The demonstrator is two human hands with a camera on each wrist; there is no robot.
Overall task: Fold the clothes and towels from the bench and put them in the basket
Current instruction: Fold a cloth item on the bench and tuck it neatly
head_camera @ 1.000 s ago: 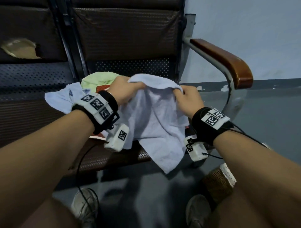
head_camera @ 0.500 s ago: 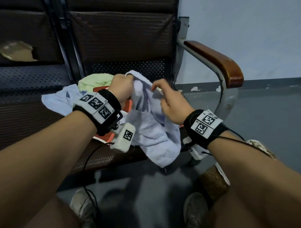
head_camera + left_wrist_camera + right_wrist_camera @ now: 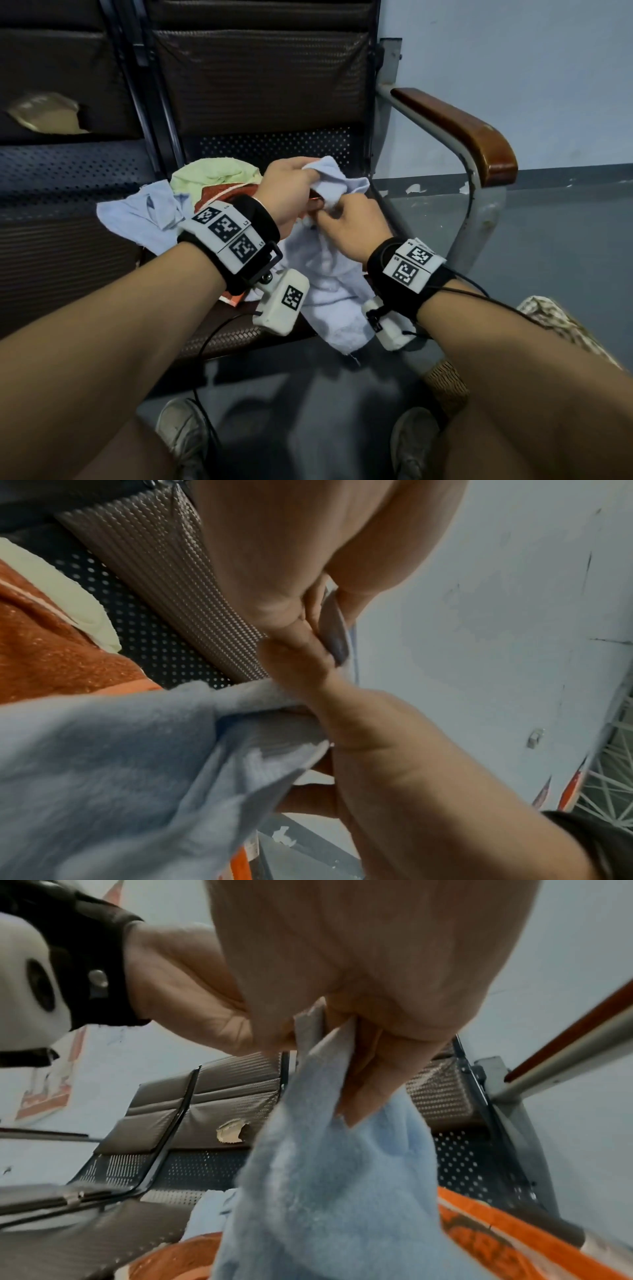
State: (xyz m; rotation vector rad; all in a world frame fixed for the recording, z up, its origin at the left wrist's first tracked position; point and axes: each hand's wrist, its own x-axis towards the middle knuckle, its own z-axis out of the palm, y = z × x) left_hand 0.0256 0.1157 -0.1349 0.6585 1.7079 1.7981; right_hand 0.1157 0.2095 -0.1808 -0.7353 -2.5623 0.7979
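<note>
Head view: both hands pinch one blue towel's top edge.
The left hand [image 3: 291,192] and right hand [image 3: 352,222] hold the blue towel [image 3: 329,274] above the bench [image 3: 239,335]; its loose end might slip off toward the floor.

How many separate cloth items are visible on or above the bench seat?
4: pale blue towel held in both hands, light blue garment at left, green towel behind, orange towel beneath. More may be hidden underneath.

wrists: black straps [image 3: 255,219] with white tag-marker plates [image 3: 227,236]
cams: small white boxes [image 3: 282,305] behind the fingers, thin black cables [image 3: 205,346]
feet: scuffed grey sneakers [image 3: 181,433]
</note>
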